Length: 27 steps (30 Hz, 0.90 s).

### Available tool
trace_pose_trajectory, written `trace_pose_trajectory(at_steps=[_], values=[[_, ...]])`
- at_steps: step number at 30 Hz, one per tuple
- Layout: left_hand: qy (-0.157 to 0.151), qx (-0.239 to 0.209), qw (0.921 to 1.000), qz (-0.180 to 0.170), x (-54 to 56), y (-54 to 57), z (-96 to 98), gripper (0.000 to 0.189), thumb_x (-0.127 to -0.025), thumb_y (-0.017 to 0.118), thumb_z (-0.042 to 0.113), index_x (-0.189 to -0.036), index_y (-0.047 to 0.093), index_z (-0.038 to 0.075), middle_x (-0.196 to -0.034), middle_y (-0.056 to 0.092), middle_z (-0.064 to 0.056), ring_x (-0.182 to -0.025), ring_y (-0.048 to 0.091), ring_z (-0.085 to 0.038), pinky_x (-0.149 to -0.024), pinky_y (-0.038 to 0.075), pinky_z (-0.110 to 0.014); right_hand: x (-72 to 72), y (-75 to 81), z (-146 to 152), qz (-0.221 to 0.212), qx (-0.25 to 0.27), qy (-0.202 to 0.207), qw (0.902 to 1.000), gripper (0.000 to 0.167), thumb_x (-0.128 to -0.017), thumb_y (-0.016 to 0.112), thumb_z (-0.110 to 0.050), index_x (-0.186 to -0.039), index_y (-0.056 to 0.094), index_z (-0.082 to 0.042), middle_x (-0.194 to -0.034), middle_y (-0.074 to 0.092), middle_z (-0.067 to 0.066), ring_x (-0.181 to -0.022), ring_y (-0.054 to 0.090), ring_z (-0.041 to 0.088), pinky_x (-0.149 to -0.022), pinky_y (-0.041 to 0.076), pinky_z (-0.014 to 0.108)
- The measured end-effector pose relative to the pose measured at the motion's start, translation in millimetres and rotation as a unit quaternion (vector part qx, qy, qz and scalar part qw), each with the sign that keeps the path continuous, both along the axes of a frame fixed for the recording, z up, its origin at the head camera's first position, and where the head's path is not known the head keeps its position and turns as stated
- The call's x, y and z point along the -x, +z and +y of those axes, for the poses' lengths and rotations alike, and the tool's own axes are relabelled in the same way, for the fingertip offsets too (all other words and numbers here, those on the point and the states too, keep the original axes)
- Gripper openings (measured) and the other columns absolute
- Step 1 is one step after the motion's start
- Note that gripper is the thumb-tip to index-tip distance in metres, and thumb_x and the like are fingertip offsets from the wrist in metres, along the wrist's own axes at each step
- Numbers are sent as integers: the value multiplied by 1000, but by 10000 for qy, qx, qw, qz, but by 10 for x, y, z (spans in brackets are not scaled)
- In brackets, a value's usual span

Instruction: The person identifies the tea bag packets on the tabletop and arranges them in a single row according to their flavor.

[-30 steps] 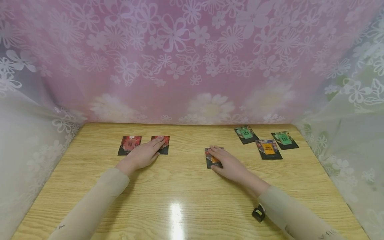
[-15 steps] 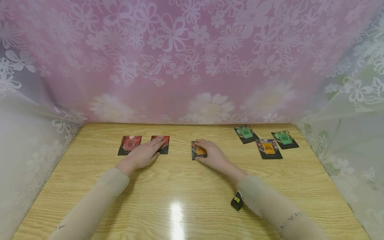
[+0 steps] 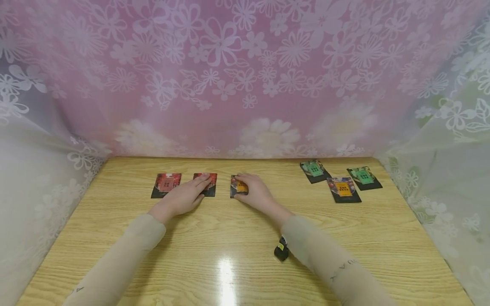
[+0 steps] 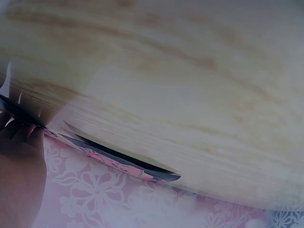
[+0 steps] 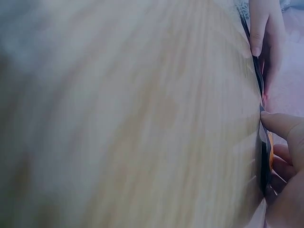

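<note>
My left hand (image 3: 180, 198) rests with straight fingers on a flat black packet with a red print (image 3: 210, 192), partly covering it. Left of it lies a similar red-labelled packet (image 3: 160, 189), its lower right corner near the hand. My right hand (image 3: 258, 196) holds a flat packet with an orange label (image 3: 234, 190) on the table, fingertips at its far part and thumb at its near part; the palm hides its right side. In the right wrist view, the right thumb touches one end of the orange-labelled packet (image 5: 264, 156), and the fingers are bent at the other.
At the back right lie two green-labelled packets, one further left (image 3: 314, 171) and one further right (image 3: 365, 177). Between them, slightly nearer, is another orange-labelled packet (image 3: 343, 190). A floral curtain (image 3: 245, 85) borders the wooden table (image 3: 191, 255). A small black device (image 3: 281, 250) hangs at the right cuff.
My right hand has slid the orange-labelled packet leftward and slightly away, so it now lies near the red packet under my left hand. The left hand has stayed in place.
</note>
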<state>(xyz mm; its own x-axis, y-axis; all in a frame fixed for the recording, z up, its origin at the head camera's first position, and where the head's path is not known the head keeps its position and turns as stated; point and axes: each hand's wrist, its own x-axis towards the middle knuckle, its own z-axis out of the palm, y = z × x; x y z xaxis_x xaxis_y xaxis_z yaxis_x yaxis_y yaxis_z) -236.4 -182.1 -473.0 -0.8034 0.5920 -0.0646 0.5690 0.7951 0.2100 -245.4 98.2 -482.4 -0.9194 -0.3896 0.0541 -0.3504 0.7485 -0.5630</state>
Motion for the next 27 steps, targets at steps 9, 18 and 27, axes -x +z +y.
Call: trace_pose_trajectory(at_steps=[9,18,27], values=[[-1,-27,10000,-6,5,-4,-13,60,-111,55,17,-166,36,4,-174,32,-18,-157,39,-39,-123,42,-57,42,20,-123,-18,-112,-54,9999,70,-95,83,-28,-156,54,-10,-166,48,9,-158,40,33,-131,33,52],[1,27,10000,-2,12,8,-6,60,-111,55,18,-166,36,4,-174,31,-17,-157,39,-37,-124,42,-56,17,26,-103,27,50,-21,10000,67,-96,80,-24,-156,54,-8,-168,45,11,-158,38,36,-130,35,53],[1,11,10000,-36,2,14,-7,60,-111,55,17,-166,36,4,-174,31,-18,-157,39,-38,-124,42,-56,-10,34,-86,-66,-27,36,10000,64,-97,78,-20,-155,55,-7,-167,46,12,-157,38,38,-130,34,54]])
